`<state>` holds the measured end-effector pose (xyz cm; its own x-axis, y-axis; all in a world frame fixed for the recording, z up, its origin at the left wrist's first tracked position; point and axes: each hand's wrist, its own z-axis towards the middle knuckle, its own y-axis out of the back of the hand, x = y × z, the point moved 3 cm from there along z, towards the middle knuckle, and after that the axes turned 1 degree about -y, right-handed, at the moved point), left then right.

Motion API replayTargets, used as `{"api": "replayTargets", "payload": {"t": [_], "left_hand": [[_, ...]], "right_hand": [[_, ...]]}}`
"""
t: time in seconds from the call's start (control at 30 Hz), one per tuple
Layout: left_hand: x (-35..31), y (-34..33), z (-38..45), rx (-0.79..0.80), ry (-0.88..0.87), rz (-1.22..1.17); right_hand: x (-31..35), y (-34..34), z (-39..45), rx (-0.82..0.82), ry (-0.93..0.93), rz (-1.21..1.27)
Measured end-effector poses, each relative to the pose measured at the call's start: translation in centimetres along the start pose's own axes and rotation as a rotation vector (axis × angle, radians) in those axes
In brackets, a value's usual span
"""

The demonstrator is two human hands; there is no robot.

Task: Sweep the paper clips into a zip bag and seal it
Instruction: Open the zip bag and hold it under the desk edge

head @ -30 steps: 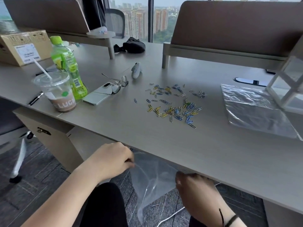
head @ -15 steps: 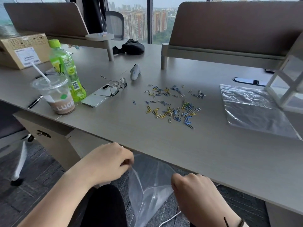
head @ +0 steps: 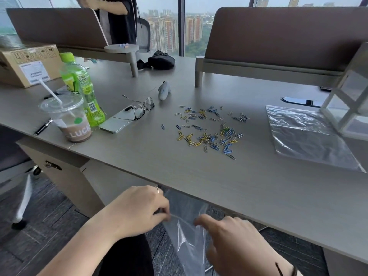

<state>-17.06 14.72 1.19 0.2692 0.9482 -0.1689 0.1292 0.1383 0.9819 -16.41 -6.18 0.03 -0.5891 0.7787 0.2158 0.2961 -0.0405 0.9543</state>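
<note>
Head view: grey desk (head: 199, 176) scattered with paper clips (head: 209, 130), high-rise windows (head: 165, 30) behind.

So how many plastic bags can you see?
2. One bag hangs below the desk edge, held by the left hand and right hand. The other bag lies flat on the desk's right side.
</note>
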Motion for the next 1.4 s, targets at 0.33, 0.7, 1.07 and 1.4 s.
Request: {"api": "replayTargets", "payload": {"t": [0.33, 0.7, 1.07, 1.4], "left_hand": [[-0.1, 0.3, 0.5, -0.105, -0.024, -0.045], [0.9, 0.7, 0.1, -0.047, 0.027, -0.206], [-0.4, 1.6, 0.1, 0.002, 0.006, -0.367], [-0.1, 1.7, 0.0, 0.07, 0.023, -0.379]], "right_hand": [[-0.3, 0.6, 0.6, 0.047, -0.04, -0.009], [-1.0, 0.9, 0.1, -0.087, -0.19, -0.016], [-1.2, 1.4, -0.2, -0.016, -0.088, 0.18], [-2.8, 0.9, 0.8, -0.116, -0.078, 0.145]]}}
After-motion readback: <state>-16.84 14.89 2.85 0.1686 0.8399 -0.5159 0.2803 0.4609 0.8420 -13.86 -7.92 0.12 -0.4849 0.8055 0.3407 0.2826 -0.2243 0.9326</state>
